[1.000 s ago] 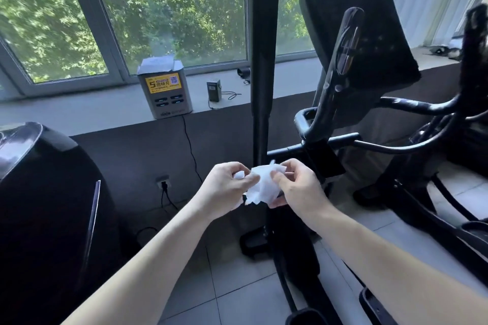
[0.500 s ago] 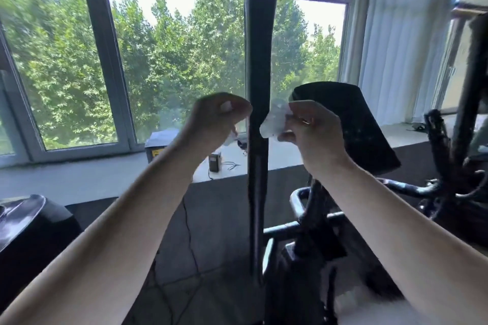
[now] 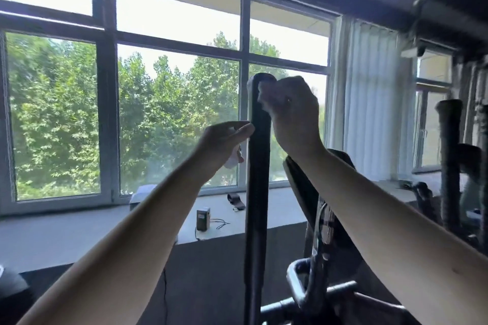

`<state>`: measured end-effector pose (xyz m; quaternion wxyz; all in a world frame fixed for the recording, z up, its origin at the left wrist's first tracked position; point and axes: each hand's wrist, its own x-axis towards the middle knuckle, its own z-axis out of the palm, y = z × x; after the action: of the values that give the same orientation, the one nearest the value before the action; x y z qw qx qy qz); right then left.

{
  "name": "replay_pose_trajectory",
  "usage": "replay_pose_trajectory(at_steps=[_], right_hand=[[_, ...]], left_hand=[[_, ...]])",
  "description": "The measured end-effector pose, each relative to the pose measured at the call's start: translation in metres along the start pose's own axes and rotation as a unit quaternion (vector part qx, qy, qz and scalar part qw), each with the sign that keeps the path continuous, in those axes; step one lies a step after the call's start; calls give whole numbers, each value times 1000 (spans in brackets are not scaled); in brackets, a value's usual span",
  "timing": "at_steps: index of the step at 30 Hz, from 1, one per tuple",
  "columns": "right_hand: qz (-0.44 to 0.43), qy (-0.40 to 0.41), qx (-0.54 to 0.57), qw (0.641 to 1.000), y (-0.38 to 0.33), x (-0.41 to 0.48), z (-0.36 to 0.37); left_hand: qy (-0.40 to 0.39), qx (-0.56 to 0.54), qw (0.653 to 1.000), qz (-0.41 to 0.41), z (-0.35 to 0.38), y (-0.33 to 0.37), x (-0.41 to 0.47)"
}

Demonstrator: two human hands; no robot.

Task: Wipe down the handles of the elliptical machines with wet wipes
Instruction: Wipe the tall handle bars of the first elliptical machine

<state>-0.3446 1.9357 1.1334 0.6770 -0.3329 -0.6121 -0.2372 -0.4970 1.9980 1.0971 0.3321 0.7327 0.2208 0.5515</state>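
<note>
A big window (image 3: 169,113) fills the wall, with green trees outside and a white curtain (image 3: 369,103) at its right side. Under it runs a long grey ledge (image 3: 66,229) with a small box (image 3: 203,218) and its thin wire on it.

In the middle stands the tall black handle (image 3: 257,192) of the elliptical machine. It goes straight up and ends in a round top. It looks hard and stiff, so it will not bend when rubbed. It also looks smooth, so a wet wipe should slide along it easily.

The right hand (image 3: 290,111) is up at the top of the handle, with its fingers curled tight. A bit of the white wet wipe (image 3: 264,92) peeks out between the fingers and the pole. The wipe is soft and light and squashes into any shape. It is best held bunched in the palm and wrapped round the pole.

The left hand (image 3: 224,142) sits lower, its fingertips touching the left side of the handle. Something small and white (image 3: 232,162) shows under it, maybe a scrap of wipe or wrapper, but it is too blurry to be sure. The fingers seem to pinch it.
</note>
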Motion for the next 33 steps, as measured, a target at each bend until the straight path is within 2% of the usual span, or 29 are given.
replay_pose_trajectory(at_steps=[5,7,11,15,17,21,23,26,28,33], right_hand=[[-18,-93,15,995,15,-40,-14],[-35,-83,-3,996,13,-18,-12],[-112,-13,-59,992,-1,33,6],[-149,15,-106,983,0,22,11],[-138,1,-91,986,1,-10,10],[-157,-80,-95,980,5,-71,3],[-172,-75,-131,973,3,-51,1],[-164,-23,-146,975,-16,12,11],[-170,-34,-161,972,-25,40,19],[-199,-88,-179,959,-18,1,12]], left_hand=[[-26,-47,998,15,-2,-12,-4],[-35,-58,998,14,-2,-11,-3],[-48,-84,995,9,-2,-11,-4],[-55,-91,994,9,-4,-12,-4],[-63,-96,993,10,-6,-14,-4],[-90,-86,991,37,-9,-21,-6],[-84,-94,991,36,-10,-25,-7],[-80,-112,990,23,-10,-28,-8],[-80,-115,990,25,-9,-29,-10],[-84,-112,990,15,-9,-31,-10]])
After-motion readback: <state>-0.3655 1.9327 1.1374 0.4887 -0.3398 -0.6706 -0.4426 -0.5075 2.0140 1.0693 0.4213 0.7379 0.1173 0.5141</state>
